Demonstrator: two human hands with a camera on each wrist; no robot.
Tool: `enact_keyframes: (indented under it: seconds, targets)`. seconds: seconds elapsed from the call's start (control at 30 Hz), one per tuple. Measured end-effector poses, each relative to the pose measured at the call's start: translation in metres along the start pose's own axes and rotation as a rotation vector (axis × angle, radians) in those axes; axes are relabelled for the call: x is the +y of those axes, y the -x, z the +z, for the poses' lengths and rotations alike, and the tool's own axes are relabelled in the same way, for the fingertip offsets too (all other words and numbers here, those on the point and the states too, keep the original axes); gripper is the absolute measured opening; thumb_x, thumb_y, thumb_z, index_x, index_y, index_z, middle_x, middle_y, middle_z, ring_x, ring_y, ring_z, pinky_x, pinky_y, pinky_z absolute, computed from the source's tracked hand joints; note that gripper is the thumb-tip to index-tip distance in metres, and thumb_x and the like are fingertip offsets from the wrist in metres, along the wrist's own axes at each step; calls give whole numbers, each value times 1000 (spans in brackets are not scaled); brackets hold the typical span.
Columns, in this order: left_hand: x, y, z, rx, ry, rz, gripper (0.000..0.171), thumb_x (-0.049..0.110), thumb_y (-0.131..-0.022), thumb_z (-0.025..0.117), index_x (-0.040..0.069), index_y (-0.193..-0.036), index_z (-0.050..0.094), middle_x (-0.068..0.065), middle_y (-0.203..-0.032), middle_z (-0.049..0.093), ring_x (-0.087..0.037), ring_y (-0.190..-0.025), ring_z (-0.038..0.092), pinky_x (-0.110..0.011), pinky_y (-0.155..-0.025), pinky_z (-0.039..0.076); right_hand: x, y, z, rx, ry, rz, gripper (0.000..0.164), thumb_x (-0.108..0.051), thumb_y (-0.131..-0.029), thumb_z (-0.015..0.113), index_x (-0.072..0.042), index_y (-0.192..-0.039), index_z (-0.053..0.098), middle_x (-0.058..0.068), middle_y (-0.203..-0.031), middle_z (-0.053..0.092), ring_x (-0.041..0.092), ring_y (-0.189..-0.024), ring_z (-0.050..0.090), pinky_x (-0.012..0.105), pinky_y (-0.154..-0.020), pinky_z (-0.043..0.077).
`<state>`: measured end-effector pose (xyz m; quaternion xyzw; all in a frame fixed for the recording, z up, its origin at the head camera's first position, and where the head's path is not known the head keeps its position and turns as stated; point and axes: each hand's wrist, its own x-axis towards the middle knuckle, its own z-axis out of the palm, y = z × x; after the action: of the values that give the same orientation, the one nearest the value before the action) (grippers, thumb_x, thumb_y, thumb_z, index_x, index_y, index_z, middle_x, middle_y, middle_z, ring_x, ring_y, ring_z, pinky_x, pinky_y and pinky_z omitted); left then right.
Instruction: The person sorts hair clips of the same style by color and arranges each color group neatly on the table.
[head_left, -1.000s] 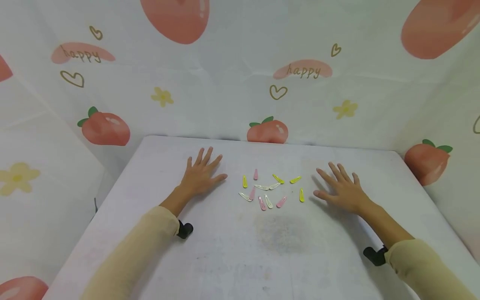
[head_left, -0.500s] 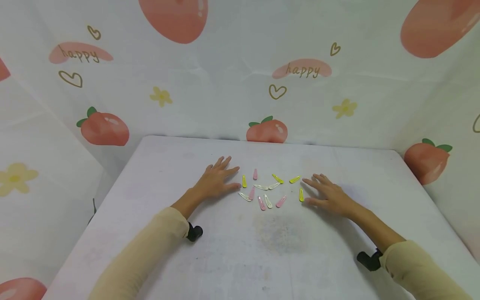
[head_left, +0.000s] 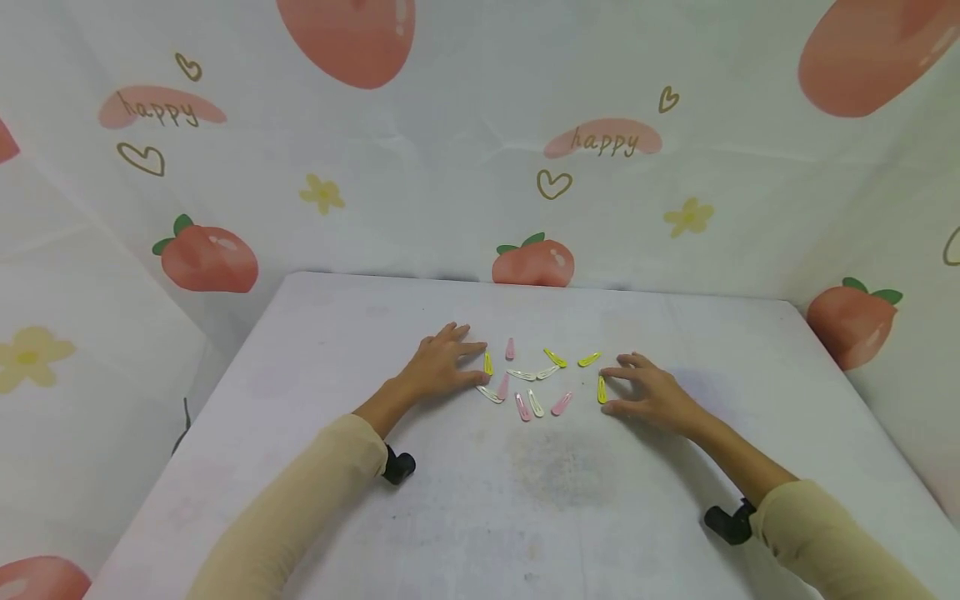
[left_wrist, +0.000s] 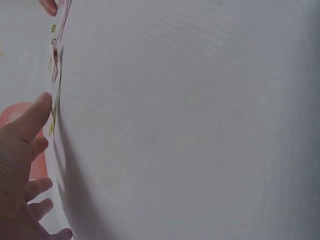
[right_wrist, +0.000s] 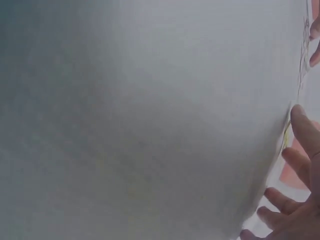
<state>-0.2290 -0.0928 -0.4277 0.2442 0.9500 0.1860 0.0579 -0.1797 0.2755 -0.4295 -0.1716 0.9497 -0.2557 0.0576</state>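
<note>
My left hand is low over the left side of a scatter of small snap hair clips, its thumb and index fingertips at either end of a yellow hair clip. The left wrist view shows that hand's fingers spread, with a yellow clip beside the thumb. On the right side, the thumb and index finger of my right hand reach to the two ends of another yellow hair clip. In the right wrist view a yellow edge of a clip shows between thumb and index finger.
Between the hands lie pink clips, white clips and two more yellow clips on the white table. Behind the table's far edge hangs a fruit-patterned cloth. A black camera sits on each wrist.
Both hands have moved inward from wide, spread positions at the sides to the outermost yellow clips. Their thumbs and index fingers have drawn closer together. The clips lie as before.
</note>
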Motion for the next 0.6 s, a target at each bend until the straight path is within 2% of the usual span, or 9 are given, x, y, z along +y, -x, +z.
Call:
enact_keyframes:
  seconds: [0.27,0.6]
  targets:
    - [0,-2,3,23,-12,8,59,51,-88,69,20,-138,62,-16,-152,43,-37,-147,25,-63,-111,26,-2,-1,1,38,46,-17,58,-35,-80,83,-6,-128,68,30,-139,49,50,-129,43,70,-99,36]
    - [-1,-4,5,32,-15,18,54,46,-89,71,18,-134,65,-17,-149,47,-38,-146,28,-64,-109,28,-4,-1,3,39,54,-8,56,-34,-80,83,-7,-127,69,30,-139,49,50,-128,44,70,-97,38]
